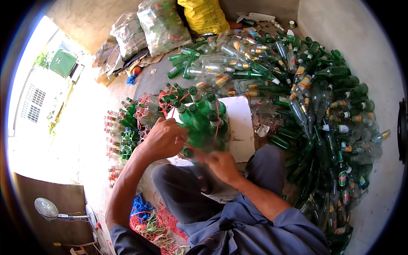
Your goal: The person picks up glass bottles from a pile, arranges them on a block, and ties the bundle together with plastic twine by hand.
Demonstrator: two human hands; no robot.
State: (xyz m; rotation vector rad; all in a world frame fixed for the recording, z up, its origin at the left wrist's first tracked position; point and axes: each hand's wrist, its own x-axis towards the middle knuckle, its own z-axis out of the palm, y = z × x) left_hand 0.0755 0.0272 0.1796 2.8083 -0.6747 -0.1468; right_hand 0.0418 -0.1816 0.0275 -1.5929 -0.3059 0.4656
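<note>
A cluster of upright green bottles (197, 117) stands on a white board (240, 123) between my knees, with red string (217, 123) running around and over it. My left hand (163, 138) is closed at the cluster's left side, its fingers bent together; what they pinch is too small to make out. At the near side of the bottles is my right hand (219, 163), its fingers blurred by motion. Whether it holds string cannot be made out.
Loose bottles (314, 106) pile along the right and back. Bundled bottles (127, 127) stand at the left. Tangled string (157, 221) lies by my left leg. Filled sacks (163, 27) and a yellow sack (204, 16) are at the back; a fan (46, 208) is lower left.
</note>
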